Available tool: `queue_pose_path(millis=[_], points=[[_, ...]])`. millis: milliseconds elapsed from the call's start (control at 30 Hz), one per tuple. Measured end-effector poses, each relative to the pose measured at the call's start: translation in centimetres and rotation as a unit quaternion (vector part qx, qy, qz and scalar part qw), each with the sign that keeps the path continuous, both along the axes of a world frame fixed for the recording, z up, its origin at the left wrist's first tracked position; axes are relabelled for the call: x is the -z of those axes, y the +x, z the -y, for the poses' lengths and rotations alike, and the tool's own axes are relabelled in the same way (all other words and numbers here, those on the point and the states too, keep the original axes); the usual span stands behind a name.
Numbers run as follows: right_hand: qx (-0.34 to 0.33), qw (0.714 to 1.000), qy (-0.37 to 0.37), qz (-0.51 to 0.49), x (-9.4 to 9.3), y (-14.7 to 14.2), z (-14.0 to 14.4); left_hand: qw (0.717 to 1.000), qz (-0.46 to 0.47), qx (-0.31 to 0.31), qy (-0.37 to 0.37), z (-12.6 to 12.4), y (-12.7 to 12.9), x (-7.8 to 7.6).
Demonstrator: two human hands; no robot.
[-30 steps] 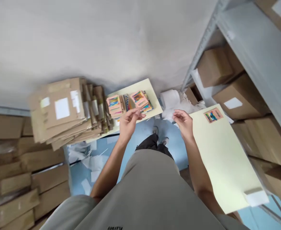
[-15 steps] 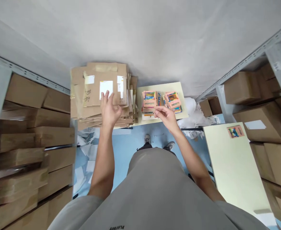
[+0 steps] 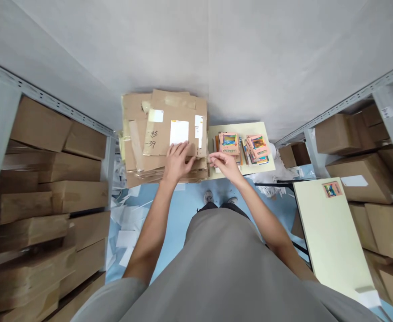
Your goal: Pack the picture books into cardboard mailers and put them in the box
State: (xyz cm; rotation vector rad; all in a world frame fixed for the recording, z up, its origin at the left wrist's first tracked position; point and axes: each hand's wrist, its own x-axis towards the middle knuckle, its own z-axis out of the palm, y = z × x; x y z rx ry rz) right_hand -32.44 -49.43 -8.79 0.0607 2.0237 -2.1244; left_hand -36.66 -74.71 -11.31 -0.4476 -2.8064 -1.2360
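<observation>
My left hand (image 3: 177,161) lies flat, fingers spread, on the top flattened carton (image 3: 169,129) of the stack at the table's (image 3: 269,154) left edge — my right hand (image 3: 225,163), fingertips pinched narrow, hovers beside the pink cards (image 3: 230,142).

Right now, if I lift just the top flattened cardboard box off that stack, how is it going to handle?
The top flattened box looks thin and broad, so probably light but bendy if the left hand lifts one edge. It lies skewed on an uneven stack, so neighbours may slide. Its taped seams may snag.
</observation>
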Motion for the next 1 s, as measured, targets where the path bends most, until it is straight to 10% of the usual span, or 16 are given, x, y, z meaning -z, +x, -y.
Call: queue_pose_path(millis=[367,633,833,1000], points=[[0.045,0.999,0.004,-0.005,-0.4,-1.6,0.4,0.988,-0.088,0.093,-0.083,1.4,1.3,-2.3],[0.157,0.986,0.007,-0.053,-3.5,-1.0,-5.2,0.944,-0.312,-0.100,0.036,0.5,-2.6,-12.3],[0.297,0.951,0.024,-0.078,-4.4,3.9,-13.3,0.856,-0.429,-0.161,0.238,-8.2,-3.5,-19.5],[0.493,0.856,0.097,-0.121,-4.7,12.7,-24.6,0.901,-0.213,-0.003,0.377,-21.6,-1.7,-17.6]])
